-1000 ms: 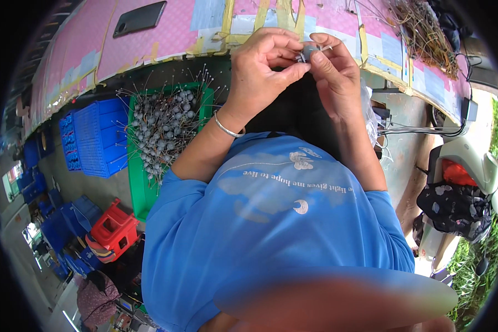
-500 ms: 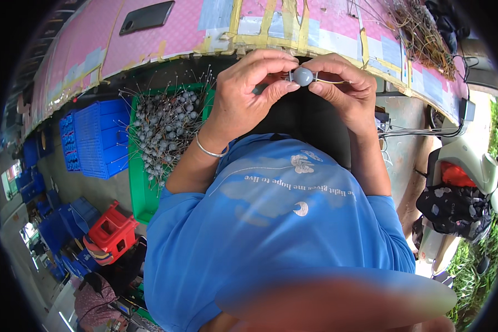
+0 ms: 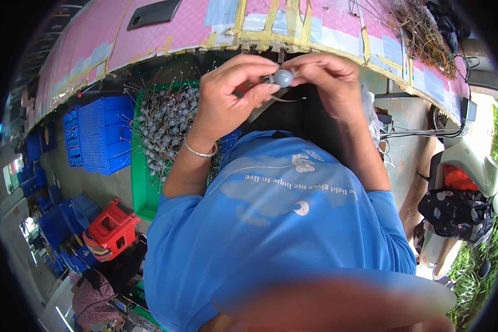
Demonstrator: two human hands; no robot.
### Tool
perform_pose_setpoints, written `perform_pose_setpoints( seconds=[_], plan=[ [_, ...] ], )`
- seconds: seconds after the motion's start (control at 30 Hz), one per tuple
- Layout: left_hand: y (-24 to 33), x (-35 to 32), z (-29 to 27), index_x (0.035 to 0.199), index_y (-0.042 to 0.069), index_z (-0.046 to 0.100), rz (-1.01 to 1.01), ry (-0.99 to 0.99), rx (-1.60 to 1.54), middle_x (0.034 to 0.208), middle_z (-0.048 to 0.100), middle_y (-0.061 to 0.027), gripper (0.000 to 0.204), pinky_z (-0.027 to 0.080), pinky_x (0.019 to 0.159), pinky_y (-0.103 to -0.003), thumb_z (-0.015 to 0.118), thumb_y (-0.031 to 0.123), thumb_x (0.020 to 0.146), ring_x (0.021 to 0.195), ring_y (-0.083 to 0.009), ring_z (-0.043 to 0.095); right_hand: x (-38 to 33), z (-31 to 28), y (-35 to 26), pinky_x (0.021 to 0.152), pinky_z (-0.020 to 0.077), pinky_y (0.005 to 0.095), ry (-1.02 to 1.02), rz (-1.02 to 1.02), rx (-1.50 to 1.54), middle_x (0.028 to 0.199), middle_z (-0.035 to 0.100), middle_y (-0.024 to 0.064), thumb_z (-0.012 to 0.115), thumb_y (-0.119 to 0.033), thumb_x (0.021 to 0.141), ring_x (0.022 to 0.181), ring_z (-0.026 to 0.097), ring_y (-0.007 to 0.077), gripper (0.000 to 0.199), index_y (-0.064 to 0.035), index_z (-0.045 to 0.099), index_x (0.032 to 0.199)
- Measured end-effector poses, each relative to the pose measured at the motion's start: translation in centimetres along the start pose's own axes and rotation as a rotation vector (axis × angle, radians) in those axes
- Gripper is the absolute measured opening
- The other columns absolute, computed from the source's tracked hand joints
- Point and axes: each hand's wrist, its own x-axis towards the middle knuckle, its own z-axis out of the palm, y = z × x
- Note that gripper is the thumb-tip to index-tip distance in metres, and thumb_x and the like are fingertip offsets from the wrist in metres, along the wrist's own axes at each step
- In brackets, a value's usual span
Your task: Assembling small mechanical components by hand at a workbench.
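Both hands have shifted slightly since half a second ago, and the small grey ball now sits a touch lower between the fingertips, its thin wire tail swinging out below. A worker in a blue shirt holds the piece up just in front of the near edge of the pink, tape-patched bench. Left hand is curled closed around it, thumb and forefinger pinching the ball's left side; right hand is likewise closed, fingertips gripping the right side. A thin wire curves out beneath the ball toward the right hand. Whether the fingers twist or merely steady the piece cannot be told.

Down on the floor to the worker's left, a green tray lies heaped with similar grey balls on wires, beside a blue crate and a red stool. A tangle of dry wire scraps sits at the bench's far right corner, and a dark phone-like slab lies toward its far left.

Judging by the grip, the work goes best with the ball kept pinched firmly on both sides, close to the chest, the wire tail fed clear of the fingers so it does not kink, and the pull kept short and even
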Motion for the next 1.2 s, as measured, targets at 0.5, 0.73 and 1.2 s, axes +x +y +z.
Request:
perform_pose_setpoints(
  seconds=[0.5,0.73,1.2],
  plan=[
    [-1.9,-7.2,-15.2,0.119,0.000,0.065,-0.605,0.249,0.601,0.112,0.070,-0.0105,0.040,0.054,0.083,-0.031,0.076,0.007,0.081,0.101,-0.0169,0.067,8.1,-9.8,-3.5,0.070,0.0534,0.0393,0.525,0.051,-1.556,0.080,0.071,0.0168,0.070,-0.040,0.084,0.074,0.069,0.0302,0.039,-0.0019,0.070,0.093],
    [-6.4,13.4,-0.5,0.116,0.012,0.068,0.125,-0.148,0.587,0.112,0.067,-0.0125,0.032,0.057,0.075,-0.031,0.066,0.008,0.084,0.089,-0.0246,0.069,8.4,-11.9,-2.7,0.070,0.0531,0.0411,0.498,0.104,-1.400,0.081,0.071,0.0177,0.065,-0.033,0.089,0.076,0.070,0.0298,0.032,-0.0012,0.066,0.092],
    [-9.6,19.9,6.9,0.113,0.008,0.066,0.386,-0.114,0.700,0.103,0.068,-0.0110,0.029,0.057,0.070,-0.031,0.065,0.005,0.084,0.085,-0.0236,0.071,2.0,-10.1,-2.1,0.069,0.0587,0.0292,0.546,0.007,0.026,0.094,0.069,0.0134,0.062,-0.012,0.096,0.079,0.070,0.0208,0.013,0.0001,0.064,0.099]
  ],
)
